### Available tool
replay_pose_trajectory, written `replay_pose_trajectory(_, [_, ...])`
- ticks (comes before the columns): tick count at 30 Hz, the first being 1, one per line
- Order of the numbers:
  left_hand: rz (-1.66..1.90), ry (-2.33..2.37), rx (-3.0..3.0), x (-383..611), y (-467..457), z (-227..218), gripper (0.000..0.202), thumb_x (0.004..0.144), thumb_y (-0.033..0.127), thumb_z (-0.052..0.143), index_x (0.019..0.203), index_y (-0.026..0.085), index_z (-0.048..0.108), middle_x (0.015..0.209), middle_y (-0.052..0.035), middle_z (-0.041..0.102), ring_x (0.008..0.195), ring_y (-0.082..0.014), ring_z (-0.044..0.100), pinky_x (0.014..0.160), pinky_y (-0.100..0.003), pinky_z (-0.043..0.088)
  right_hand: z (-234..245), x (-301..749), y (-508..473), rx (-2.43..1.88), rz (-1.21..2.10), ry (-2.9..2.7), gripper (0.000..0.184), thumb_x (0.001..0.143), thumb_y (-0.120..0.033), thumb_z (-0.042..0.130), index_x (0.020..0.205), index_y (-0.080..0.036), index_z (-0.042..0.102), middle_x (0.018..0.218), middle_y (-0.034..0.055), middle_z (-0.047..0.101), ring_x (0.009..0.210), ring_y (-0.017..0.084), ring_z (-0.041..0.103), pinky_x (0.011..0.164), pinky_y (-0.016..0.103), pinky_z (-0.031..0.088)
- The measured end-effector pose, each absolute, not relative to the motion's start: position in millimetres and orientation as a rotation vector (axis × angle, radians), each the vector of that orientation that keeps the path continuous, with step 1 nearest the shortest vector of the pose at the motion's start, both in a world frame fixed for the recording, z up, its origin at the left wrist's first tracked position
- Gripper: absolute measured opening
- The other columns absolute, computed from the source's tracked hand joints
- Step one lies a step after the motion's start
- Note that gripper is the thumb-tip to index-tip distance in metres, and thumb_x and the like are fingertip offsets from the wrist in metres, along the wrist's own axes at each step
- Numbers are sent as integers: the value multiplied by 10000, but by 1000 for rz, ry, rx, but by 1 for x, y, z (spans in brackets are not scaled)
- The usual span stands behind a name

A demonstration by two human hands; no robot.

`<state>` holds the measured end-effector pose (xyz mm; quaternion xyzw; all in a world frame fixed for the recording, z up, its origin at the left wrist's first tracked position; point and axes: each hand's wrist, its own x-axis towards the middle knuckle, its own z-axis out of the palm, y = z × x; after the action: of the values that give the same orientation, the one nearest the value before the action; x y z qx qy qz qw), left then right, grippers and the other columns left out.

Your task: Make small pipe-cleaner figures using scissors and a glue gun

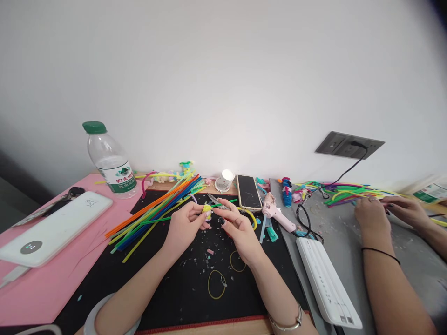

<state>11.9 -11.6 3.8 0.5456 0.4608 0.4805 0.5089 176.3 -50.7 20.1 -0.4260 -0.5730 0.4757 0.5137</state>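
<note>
Over the black mat (188,298), my left hand (183,228) pinches a small yellow pipe-cleaner piece (207,210) that looks coiled, with a pale lilac part below it. My right hand (242,232) meets it from the other side, thumb and forefinger drawn together at its edge. The fingers cover part of the piece. Just behind the hands lie scissors (213,199), partly hidden, and a green pipe cleaner (226,202). To the left spreads a bundle of pipe cleaners (153,214) in orange, green, blue and yellow.
A water bottle (113,163) and white power bank (59,228) stand left. Behind are a paper cup (224,180) and phone (249,192). Rightward lie a pink glue gun (277,214), another power bank (326,281) and a co-worker's hands (375,216). Rubber bands (217,284) lie in front.
</note>
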Motion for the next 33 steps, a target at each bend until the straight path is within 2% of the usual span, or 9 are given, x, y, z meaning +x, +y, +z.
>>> replay_pose_trajectory(5, [1169,1121,1352,12,-12,2,290,725,415,699,794,165,570,743,-44,711,559,-174,679,559,-305,587,25,174,-52,-1043,1130,-1416,300,823,-383,636,1098,-283,704,1419,69,429,1309,261,407,986,384,438])
replay_pose_trajectory(9, [1184,1138,1380,12,-12,1,292,731,423,686,797,162,574,745,-43,707,571,-177,687,568,-305,585,25,172,-53,-1060,1118,-1461,273,828,-370,629,1073,-282,711,1400,71,426,1221,247,482,947,365,465])
replay_pose_trajectory(14, [1221,1155,1326,12,-12,8,306,709,422,697,798,158,570,745,-43,699,562,-174,677,568,-316,587,21,176,-51,-1075,875,-1465,218,856,-318,577,1014,-275,720,1292,79,474,1142,225,516,898,342,475])
replay_pose_trajectory(19, [1197,1105,1328,13,-13,9,280,708,412,702,769,174,567,673,-22,674,549,-182,669,565,-325,584,17,178,-49,-1118,850,-1495,301,861,-298,552,1137,-293,673,1355,68,432,1172,225,494,876,327,481])
replay_pose_trajectory(26, [1186,1080,1349,14,-13,6,246,738,367,685,784,165,553,693,-12,667,555,-158,664,561,-297,577,17,176,-51,-1116,806,-1546,283,863,-271,538,1096,-296,697,1358,56,428,1026,198,530,802,328,497])
replay_pose_trajectory(33, [1183,1074,1354,13,-12,5,260,740,380,694,791,162,562,718,-24,685,556,-154,665,558,-287,574,19,175,-53,-1123,733,-1611,293,877,-240,530,1118,-294,686,1368,61,416,1063,201,500,929,386,447])
